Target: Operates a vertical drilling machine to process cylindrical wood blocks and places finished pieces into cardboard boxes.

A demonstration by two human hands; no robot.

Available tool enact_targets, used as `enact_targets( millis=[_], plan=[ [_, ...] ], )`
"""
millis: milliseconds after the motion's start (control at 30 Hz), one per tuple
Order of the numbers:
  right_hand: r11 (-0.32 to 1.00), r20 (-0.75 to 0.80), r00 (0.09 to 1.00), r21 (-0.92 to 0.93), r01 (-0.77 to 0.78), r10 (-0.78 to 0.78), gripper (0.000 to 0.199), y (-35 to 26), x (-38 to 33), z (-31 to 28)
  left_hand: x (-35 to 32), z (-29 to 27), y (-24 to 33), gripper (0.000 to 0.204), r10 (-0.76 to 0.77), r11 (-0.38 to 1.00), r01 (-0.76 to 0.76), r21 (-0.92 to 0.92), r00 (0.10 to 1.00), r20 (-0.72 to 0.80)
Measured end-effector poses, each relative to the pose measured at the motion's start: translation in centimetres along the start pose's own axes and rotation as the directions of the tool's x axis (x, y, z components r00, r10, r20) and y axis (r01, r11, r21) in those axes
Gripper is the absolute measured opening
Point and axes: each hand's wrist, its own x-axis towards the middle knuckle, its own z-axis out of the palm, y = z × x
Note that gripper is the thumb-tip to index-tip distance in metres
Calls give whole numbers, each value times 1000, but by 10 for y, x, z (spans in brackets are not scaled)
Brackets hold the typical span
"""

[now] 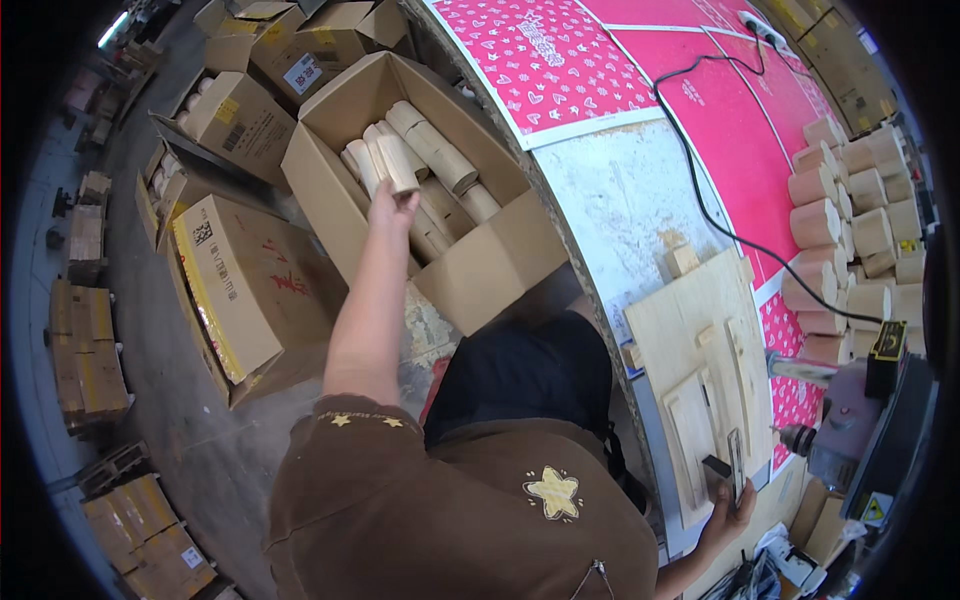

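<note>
My left hand (393, 207) is closed around the near end of a pale wooden block (391, 165) with rounded, lobed sides. It is over an open cardboard box (492, 262) that holds several more rounded wooden pieces (436, 150). To my right, a plywood jig (668, 325) with wooden strips lies on the workbench. At its near end, my right hand (728, 518) has thumb and fingers on either side of a slotted metal bar (738, 455). Beside that bar, a black block (716, 467) touches or nearly touches my thumb.
A drill-like machine (835, 430) stands right of the jig, its chuck pointing toward it. Behind it are stacked wooden pieces (815, 225). A black cable (690, 150) crosses the pink sheets (560, 60) on the bench. More cartons (250, 290) crowd the floor at left.
</note>
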Motion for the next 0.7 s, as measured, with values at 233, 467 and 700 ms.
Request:
enact_targets(
  millis=[233,467,700],
  plan=[
    [985,4,986,31,-167,167,29,-12,-4,-1,79,-26,-98,40,-122,983,170,68,885,-449],
    [967,-18,968,49,-251,252,41,35,-22,-20,165,-45,-113,33,-201,887,375,271,839,-505],
    [932,-72,938,-106,-346,339,34,-29,-18,-16,189,-47,-179,23,-527,610,432,664,847,-67]
  ],
)
